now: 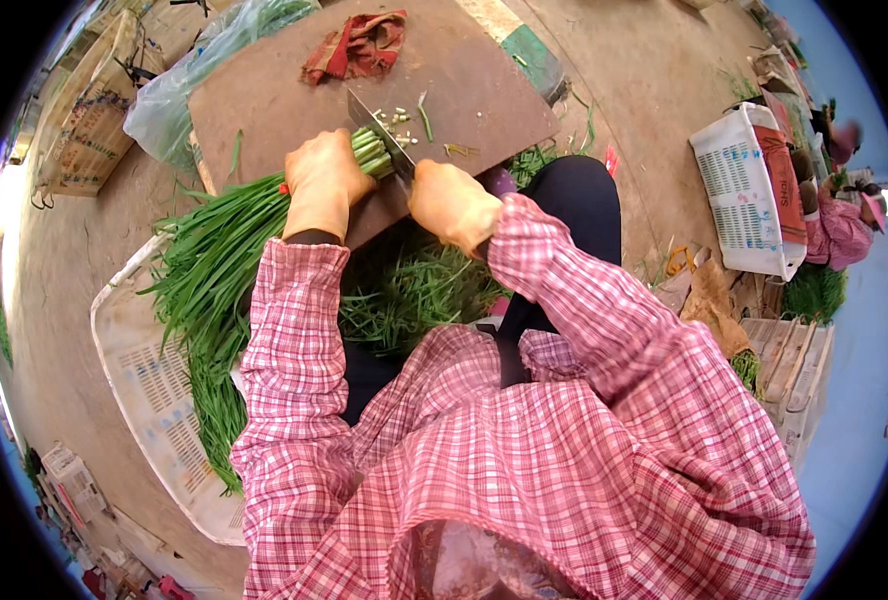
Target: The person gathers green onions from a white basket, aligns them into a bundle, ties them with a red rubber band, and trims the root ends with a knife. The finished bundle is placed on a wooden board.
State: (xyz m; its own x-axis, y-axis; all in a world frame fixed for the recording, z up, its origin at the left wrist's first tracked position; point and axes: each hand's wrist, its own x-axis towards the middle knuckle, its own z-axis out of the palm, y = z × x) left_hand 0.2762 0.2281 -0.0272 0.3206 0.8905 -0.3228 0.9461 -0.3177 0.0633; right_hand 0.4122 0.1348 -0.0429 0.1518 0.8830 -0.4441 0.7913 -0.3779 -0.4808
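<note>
My left hand [326,180] grips a bunch of long green leafy stalks, perhaps garlic chives [226,240], near its pale cut ends, at the front edge of a brown board [264,112]. A red band shows beside the hand. In my right hand [451,202] is the handle of a broad-bladed knife [380,135]; the blade lies across the stalk ends. Small cut pieces [399,116] and one loose green stalk [424,118] are scattered beyond the blade. The leaves hang to the left over a white plastic crate [143,352].
A red and brown cloth [357,46] lies at the board's far side, beside a clear plastic bag [170,105]. Loose greens [414,292] are heaped below the board. A white crate [736,187] stands at right, near another person [841,225] in pink.
</note>
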